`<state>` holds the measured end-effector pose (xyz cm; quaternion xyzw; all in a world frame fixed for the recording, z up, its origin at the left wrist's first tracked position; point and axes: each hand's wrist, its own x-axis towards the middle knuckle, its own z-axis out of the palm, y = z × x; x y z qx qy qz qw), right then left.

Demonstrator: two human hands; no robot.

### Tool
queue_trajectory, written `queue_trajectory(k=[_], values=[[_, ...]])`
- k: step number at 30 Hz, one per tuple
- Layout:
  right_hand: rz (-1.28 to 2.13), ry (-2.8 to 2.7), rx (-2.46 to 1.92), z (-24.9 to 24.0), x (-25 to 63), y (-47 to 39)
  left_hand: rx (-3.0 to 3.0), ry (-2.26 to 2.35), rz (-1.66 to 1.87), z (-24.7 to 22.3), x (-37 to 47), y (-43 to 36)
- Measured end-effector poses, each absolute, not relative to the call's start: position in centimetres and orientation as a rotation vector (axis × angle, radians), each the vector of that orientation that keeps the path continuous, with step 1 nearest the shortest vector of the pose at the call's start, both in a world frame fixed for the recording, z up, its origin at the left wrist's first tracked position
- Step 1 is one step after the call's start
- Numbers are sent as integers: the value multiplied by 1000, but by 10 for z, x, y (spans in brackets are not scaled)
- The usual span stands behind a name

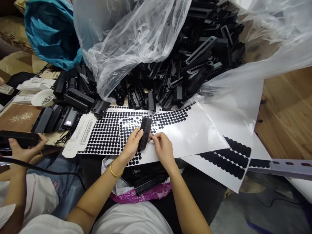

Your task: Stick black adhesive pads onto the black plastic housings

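Observation:
In my left hand [132,145] is a slim black plastic case [145,130] with a carbon-like weave, held upright by its side above the sheets. My right hand [163,149] is close beside it, thumb and forefinger pinched on a small black round sticker [151,137] near the case's right edge. Under both hands lie white sticker sheets [195,136] printed with rows of black dots. The dots on the upper sheet remain along its left and top, while its right part is bare white.
Black plastic parts [175,74] are heaped behind the sheets, partly under a clear plastic bag [136,35]. At left, a co-worker's hand [29,149] holds a black device. A white bowl [42,98] of small metal pieces and a flattened white box [81,133] lie nearby. More parts rest on my lap.

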<state>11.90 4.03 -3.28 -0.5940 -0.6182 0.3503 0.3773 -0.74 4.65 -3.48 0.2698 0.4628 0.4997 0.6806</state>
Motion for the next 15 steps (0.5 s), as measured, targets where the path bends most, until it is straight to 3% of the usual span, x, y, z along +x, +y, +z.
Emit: queue_trajectory(k=[4, 15], values=[[1159, -1254, -1417, -25, 122, 28, 556, 1021, 1063, -30, 6, 34], [997, -1253, -1487, -18, 122, 14, 435, 1012, 1023, -16, 20, 23]])
